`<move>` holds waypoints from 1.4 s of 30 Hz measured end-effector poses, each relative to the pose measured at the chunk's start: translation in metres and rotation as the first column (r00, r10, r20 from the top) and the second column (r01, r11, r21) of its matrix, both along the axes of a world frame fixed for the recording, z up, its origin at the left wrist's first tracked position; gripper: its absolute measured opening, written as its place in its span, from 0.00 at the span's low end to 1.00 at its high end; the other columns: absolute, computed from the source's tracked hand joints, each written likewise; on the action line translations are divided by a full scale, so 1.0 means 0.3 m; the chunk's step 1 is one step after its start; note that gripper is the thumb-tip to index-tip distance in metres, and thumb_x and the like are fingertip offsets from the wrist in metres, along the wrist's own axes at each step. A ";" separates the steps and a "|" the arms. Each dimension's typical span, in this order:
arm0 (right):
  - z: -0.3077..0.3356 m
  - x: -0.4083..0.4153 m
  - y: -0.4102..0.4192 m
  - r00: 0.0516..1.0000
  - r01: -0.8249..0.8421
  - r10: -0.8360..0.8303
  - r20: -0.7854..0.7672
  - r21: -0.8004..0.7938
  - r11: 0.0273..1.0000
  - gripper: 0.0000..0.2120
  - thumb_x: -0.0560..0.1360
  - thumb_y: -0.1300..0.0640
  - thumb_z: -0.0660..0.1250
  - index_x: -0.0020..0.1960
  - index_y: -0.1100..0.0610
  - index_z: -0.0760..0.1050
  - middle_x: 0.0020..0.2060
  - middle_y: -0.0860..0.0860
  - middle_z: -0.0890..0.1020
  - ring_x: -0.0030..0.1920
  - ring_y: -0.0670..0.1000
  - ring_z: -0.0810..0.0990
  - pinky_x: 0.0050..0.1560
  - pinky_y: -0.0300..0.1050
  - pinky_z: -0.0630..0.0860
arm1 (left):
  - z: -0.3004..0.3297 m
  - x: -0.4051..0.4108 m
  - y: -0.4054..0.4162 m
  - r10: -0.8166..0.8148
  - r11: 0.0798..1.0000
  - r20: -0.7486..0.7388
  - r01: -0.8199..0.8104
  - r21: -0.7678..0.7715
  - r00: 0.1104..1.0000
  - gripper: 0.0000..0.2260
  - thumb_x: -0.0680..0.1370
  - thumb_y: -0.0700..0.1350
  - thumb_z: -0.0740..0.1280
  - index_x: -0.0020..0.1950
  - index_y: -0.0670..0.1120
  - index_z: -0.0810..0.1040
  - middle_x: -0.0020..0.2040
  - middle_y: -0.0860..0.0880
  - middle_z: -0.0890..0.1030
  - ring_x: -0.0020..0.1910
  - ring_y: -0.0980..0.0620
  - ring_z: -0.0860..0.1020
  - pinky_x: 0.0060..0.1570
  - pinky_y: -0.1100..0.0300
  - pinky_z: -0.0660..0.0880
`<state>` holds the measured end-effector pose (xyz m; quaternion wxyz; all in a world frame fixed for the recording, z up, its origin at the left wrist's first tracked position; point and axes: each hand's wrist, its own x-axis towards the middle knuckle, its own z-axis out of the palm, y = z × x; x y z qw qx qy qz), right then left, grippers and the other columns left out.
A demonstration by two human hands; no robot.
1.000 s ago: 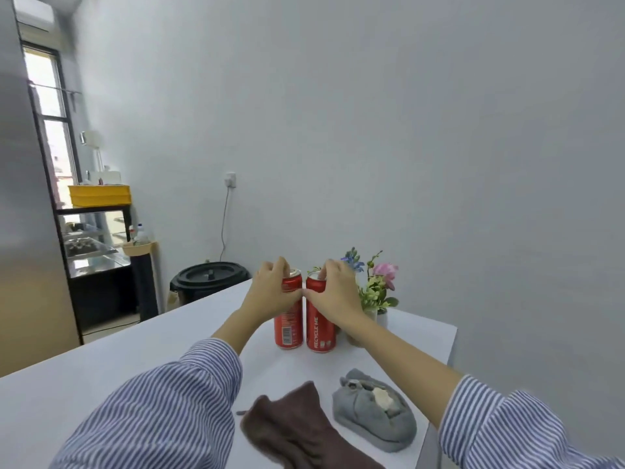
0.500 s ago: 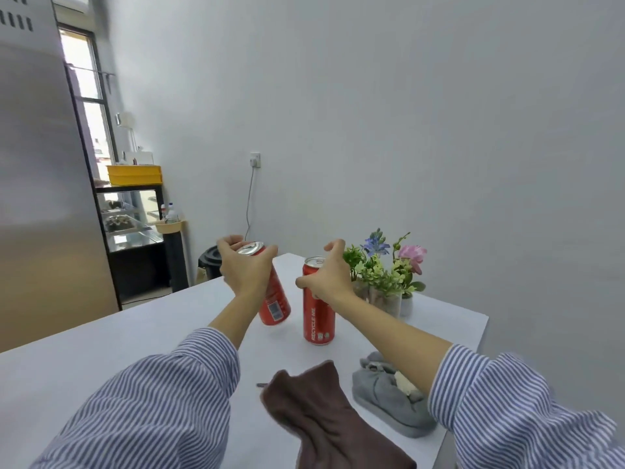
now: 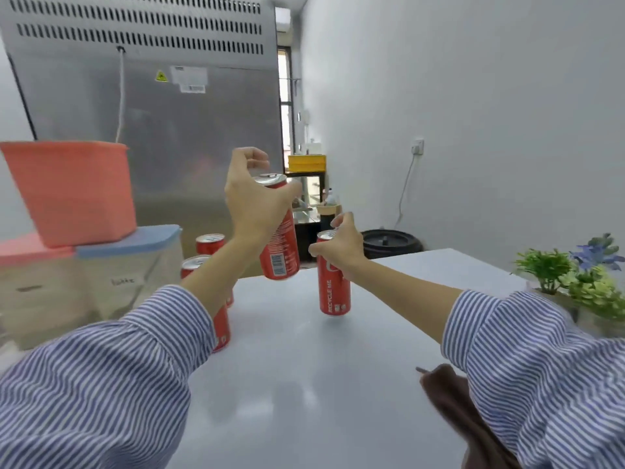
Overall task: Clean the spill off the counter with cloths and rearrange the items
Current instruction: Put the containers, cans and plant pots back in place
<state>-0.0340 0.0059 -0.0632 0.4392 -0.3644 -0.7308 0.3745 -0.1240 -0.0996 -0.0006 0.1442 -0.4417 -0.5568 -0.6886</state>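
Note:
My left hand (image 3: 252, 204) grips a red soda can (image 3: 281, 252) by its upper part and holds it tilted in the air above the white counter (image 3: 304, 384). My right hand (image 3: 341, 245) grips the top of a second red can (image 3: 333, 289), upright just above or on the counter. Two more red cans (image 3: 210, 243) stand at the left, partly hidden by my left forearm. A brown cloth (image 3: 453, 404) lies at the lower right, half under my right sleeve.
Lidded plastic containers (image 3: 128, 265) with an orange tub (image 3: 74, 194) on top stand at the counter's left. Small potted plants with flowers (image 3: 581, 275) sit at the right edge. A steel cabinet (image 3: 162, 113) and a black bin (image 3: 389, 243) lie beyond the counter.
Both hands have carried their cans leftward across the counter, away from the flowers, as my view turned left. The left can has risen higher. The grey cloth has left the view.

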 end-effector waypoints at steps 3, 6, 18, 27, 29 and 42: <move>-0.047 -0.130 -0.023 0.998 -0.066 0.066 0.017 0.011 0.998 0.24 0.66 0.63 0.74 0.53 0.56 0.62 0.41 0.50 0.72 0.40 0.47 0.73 0.33 0.37 0.67 | -0.031 -0.063 -0.079 0.095 0.995 -0.013 -0.095 -0.012 0.995 0.21 0.65 0.46 0.75 0.52 0.52 0.69 0.50 0.54 0.76 0.50 0.54 0.76 0.45 0.66 0.74; -0.071 -0.232 -0.014 0.995 -0.097 0.097 -0.021 -0.008 0.995 0.24 0.65 0.64 0.73 0.53 0.55 0.63 0.45 0.52 0.73 0.46 0.51 0.75 0.40 0.41 0.74 | -0.058 -0.103 -0.141 0.108 0.994 0.000 -0.108 -0.024 0.994 0.21 0.63 0.46 0.74 0.52 0.51 0.70 0.49 0.54 0.76 0.48 0.56 0.76 0.41 0.70 0.72; -0.061 -0.436 0.062 0.963 -0.250 0.247 0.110 0.014 0.968 0.16 0.72 0.61 0.68 0.58 0.58 0.69 0.57 0.57 0.72 0.54 0.56 0.76 0.57 0.52 0.76 | -0.199 -0.091 -0.091 0.122 0.985 -0.093 -0.132 -0.113 0.988 0.18 0.64 0.41 0.74 0.48 0.50 0.70 0.45 0.54 0.76 0.47 0.55 0.77 0.50 0.64 0.76; 0.115 -0.293 0.071 0.920 -0.336 0.378 0.107 -0.282 0.899 0.47 0.71 0.31 0.60 0.77 0.53 0.43 0.76 0.55 0.54 0.75 0.58 0.57 0.69 0.57 0.61 | -0.321 -0.088 0.042 -0.008 0.972 -0.058 -0.006 -0.236 0.998 0.17 0.65 0.43 0.75 0.49 0.50 0.72 0.45 0.53 0.78 0.45 0.56 0.78 0.42 0.70 0.75; 0.140 -0.263 0.071 0.937 -0.308 0.340 0.074 -0.280 0.909 0.43 0.73 0.31 0.57 0.77 0.53 0.45 0.77 0.54 0.53 0.75 0.58 0.55 0.71 0.58 0.56 | -0.331 -0.082 0.058 -0.026 0.966 -0.065 0.008 -0.257 0.998 0.18 0.65 0.41 0.75 0.50 0.49 0.72 0.46 0.51 0.78 0.45 0.53 0.78 0.42 0.66 0.76; 0.175 0.157 -0.123 0.991 0.018 -0.027 -0.130 -0.069 0.997 0.21 0.79 0.51 0.60 0.70 0.58 0.65 0.64 0.54 0.73 0.59 0.50 0.72 0.55 0.43 0.68 | -0.185 0.030 0.042 0.087 0.982 -0.614 -0.170 -0.078 0.785 0.10 0.72 0.49 0.70 0.50 0.46 0.78 0.47 0.50 0.81 0.53 0.49 0.76 0.61 0.51 0.63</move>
